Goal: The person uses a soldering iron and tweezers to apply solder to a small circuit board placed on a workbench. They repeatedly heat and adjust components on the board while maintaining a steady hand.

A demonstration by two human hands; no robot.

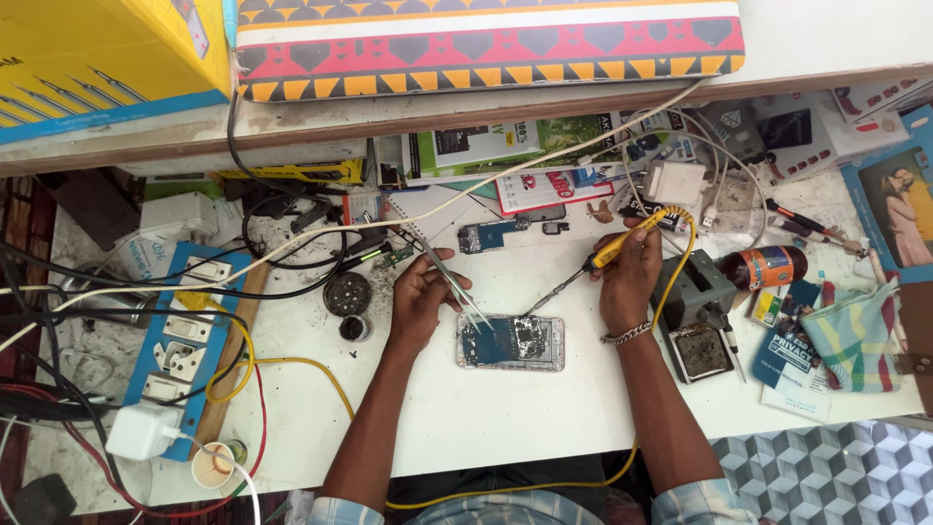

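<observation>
Now, centre of white tabletop (505, 408): opened phone (511, 342), back off, circuit board showing, lying flat btwn both wrists. Left hand (420, 297) just left of phone, fingers pinched on metal tweezers (455, 282), tips angled down-right onto board's upper left. Right hand (630, 277) just above-right of phone, closed round yellow-handled soldering iron (593, 264), tip slanting down-left, meeting board's top edge near middle. Bracelet (627, 335) on right wrist. Yellow cord (680, 262) looping from iron's rear, down past right arm. Grey iron stand (695, 311) w/ dirty sponge tray right beside that hand. Left of left hand: small round dark tin (347, 293), touching nothing. Far left: blue switch board (185, 335) w/ white charger (144, 431), wires tangled over it. Loose circuit board (491, 233) above phone, apart. Striped cloth (855, 335) at right edge.
</observation>
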